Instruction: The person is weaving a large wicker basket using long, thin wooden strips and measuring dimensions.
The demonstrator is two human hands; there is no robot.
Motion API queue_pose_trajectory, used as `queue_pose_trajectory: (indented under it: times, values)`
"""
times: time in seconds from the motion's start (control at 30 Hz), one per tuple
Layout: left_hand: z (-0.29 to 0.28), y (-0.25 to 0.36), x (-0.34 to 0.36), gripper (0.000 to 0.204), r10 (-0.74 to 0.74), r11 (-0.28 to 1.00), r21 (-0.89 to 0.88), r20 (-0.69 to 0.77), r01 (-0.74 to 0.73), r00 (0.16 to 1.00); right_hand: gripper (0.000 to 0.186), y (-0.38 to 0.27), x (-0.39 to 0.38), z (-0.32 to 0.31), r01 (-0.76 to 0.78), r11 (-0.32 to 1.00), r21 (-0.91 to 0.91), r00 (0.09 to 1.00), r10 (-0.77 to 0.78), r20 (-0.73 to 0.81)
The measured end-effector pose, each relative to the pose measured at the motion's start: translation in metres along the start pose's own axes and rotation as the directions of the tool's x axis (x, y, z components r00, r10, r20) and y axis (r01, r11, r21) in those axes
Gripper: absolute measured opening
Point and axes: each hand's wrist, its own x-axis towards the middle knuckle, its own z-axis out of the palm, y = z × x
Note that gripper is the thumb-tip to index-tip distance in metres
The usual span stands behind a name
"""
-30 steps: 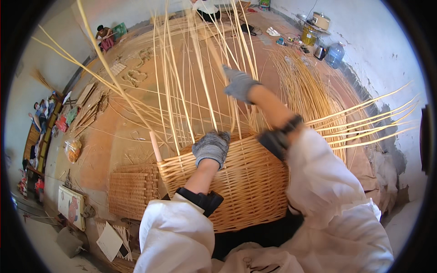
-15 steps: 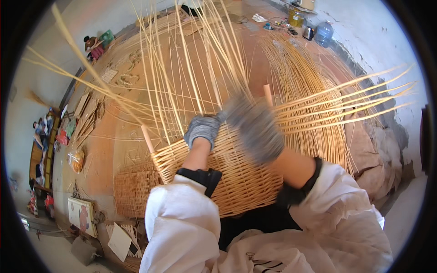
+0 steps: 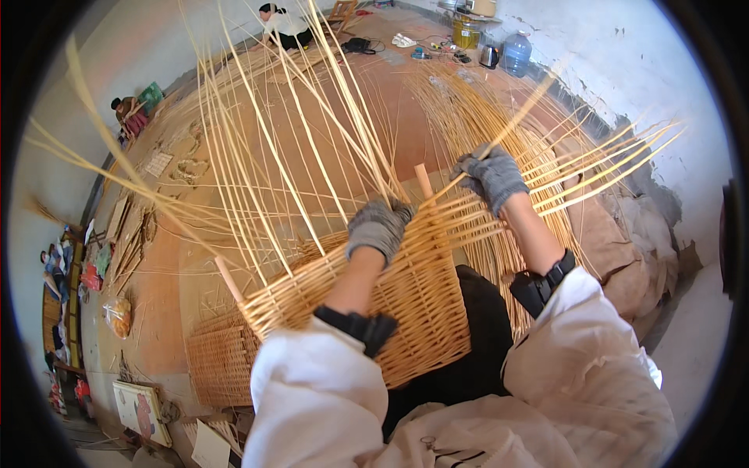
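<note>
A half-woven wicker basket stands tilted before my lap, with long upright rods rising from its top edge and smooth wooden pegs at its corners. My left hand, in a grey knit glove, is closed on the weave's top edge, near the right corner peg. Also gloved, my right hand grips a willow rod to the right of that peg. The rod runs from the weave past the peg, its free end pointing up and right. Fingertips are partly hidden.
More rods stick out sideways at the right. Behind them a big bundle of willow rods covers the floor. A woven panel lies at left. Two people sit farther off. A water jug and kettle stand by the wall.
My right hand, blurred before near the basket's top edge, has swung right and now pulls a rod outward. My left hand has shifted right along the edge towards the corner peg.
</note>
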Motion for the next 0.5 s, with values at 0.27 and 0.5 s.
queue_pose_trajectory:
  times: [0.27,0.5]
  values:
    - [0.010,-0.003,0.012,0.048,-0.235,0.971,-0.014,-0.242,0.239,0.941,0.012,-0.013,0.098,0.067,0.292,0.250,-0.923,0.929,0.154,0.335]
    - [0.062,-0.022,-0.025,0.067,0.289,0.939,0.337,-0.655,-0.072,0.698,0.017,-0.050,0.046,-0.070,-0.057,0.979,-0.195,0.959,0.108,0.261]
